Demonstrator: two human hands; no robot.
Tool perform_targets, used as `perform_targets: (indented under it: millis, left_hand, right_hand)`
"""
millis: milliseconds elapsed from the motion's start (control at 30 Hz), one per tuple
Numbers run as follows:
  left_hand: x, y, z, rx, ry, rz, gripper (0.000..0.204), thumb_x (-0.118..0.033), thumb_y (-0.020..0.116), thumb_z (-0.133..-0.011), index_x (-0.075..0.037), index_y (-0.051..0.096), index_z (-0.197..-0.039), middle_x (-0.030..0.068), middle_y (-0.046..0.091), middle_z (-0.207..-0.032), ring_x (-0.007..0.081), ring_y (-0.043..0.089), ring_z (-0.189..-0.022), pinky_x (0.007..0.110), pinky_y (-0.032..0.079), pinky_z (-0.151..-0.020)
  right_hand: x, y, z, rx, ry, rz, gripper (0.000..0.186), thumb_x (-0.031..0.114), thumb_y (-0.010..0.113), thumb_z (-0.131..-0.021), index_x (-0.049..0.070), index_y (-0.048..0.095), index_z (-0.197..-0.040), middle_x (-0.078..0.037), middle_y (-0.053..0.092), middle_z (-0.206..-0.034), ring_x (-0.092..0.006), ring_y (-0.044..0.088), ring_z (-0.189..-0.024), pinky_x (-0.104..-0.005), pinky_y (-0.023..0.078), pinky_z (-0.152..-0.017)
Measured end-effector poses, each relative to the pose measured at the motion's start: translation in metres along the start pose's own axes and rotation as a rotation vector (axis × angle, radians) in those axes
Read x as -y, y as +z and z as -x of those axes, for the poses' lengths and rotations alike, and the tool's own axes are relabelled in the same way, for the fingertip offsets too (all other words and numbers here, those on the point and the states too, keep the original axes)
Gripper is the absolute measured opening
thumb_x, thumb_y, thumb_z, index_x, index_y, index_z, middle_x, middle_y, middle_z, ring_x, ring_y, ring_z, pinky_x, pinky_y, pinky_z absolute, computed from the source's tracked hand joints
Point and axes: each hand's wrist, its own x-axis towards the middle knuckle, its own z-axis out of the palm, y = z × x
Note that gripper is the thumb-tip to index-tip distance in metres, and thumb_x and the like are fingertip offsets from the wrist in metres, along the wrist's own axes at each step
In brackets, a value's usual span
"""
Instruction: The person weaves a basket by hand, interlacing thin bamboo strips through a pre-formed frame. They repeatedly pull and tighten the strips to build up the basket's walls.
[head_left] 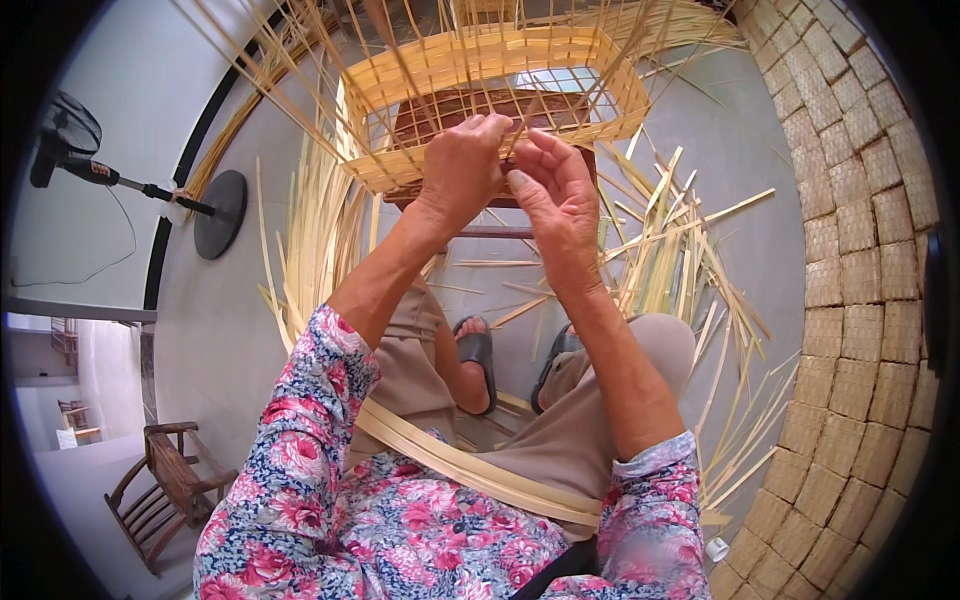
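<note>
In front of me stands a partly woven bamboo basket (500, 50), with long upright strips sticking out of its sides. Both my hands meet at its near wall. My left hand (465, 165) has its fingers closed in a pinch on a bamboo strip at the near rim. Close beside it is my right hand (558, 185), its fingers curled in and its thumb toward the left fingers. Whatever lies between the right fingertips is too small to make out. Across my lap rests a bundle of flat bamboo strips (470, 468).
A reddish-brown wooden stool (400, 195) is under the basket. Loose bamboo strips (690, 245) litter the floor on both sides. A standing fan (220, 213) and a wooden chair (180, 480) are at the left. Stacked woven blocks (860, 260) line the right side.
</note>
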Motion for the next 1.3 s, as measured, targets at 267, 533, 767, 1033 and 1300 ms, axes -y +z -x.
perform_targets:
  millis: [267, 533, 767, 1033, 1300]
  left_hand:
    - [0.020, -0.027, 0.020, 0.073, 0.030, -0.112, 0.030, 0.000, 0.059, -0.089, -0.005, 0.067, -0.118, 0.0149, 0.074, -0.102, 0.0322, 0.072, -0.092, 0.040, 0.059, -0.074]
    - [0.007, -0.037, 0.031, -0.040, -0.030, 0.173, 0.032, 0.004, 0.062, -0.091, -0.006, 0.060, -0.121, 0.0158, 0.071, -0.111, 0.0331, 0.072, -0.096, 0.038, 0.060, -0.074]
    - [-0.026, 0.001, -0.004, 0.016, 0.225, 0.040, 0.025, -0.007, 0.070, -0.091, -0.004, 0.065, -0.115, 0.0122, 0.070, -0.102, 0.0298, 0.071, -0.090, 0.037, 0.059, -0.076]
    - [-0.006, 0.019, -0.017, 0.007, 0.120, 0.311, 0.012, -0.011, 0.078, -0.083, -0.007, 0.074, -0.094, 0.0080, 0.067, -0.087, 0.0252, 0.068, -0.080, 0.035, 0.056, -0.069]
    - [0.005, 0.001, -0.029, 0.136, 0.064, 0.528, 0.012, -0.012, 0.079, -0.081, -0.007, 0.074, -0.090, 0.0078, 0.066, -0.088, 0.0253, 0.068, -0.079, 0.035, 0.055, -0.069]
  right_hand:
    - [-0.010, -0.100, -0.023, -0.373, 0.483, -0.431, 0.029, 0.014, 0.058, -0.101, 0.006, 0.052, -0.128, -0.011, 0.067, -0.110, -0.0219, 0.067, -0.095, -0.0381, 0.057, -0.086]
    - [-0.008, -0.118, -0.043, -0.461, 0.409, -0.575, 0.026, 0.015, 0.060, -0.101, 0.009, 0.056, -0.126, -0.008, 0.067, -0.113, -0.0196, 0.065, -0.100, -0.0407, 0.055, -0.089]
    - [-0.005, -0.113, -0.041, -0.477, 0.305, -0.644, 0.055, -0.010, 0.051, -0.083, 0.001, 0.048, -0.137, -0.015, 0.063, -0.123, -0.0257, 0.064, -0.107, -0.0421, 0.054, -0.096]
    - [-0.022, -0.128, -0.039, -0.345, 0.357, -0.840, 0.025, 0.022, 0.053, -0.105, 0.002, 0.058, -0.120, -0.016, 0.071, -0.099, -0.0225, 0.072, -0.087, -0.0351, 0.063, -0.075]
    - [0.019, -0.067, -0.064, 0.166, 0.226, -0.244, 0.050, 0.026, 0.069, -0.098, 0.003, 0.054, -0.141, -0.016, 0.061, -0.137, -0.0162, 0.066, -0.104, -0.0280, 0.055, -0.090]
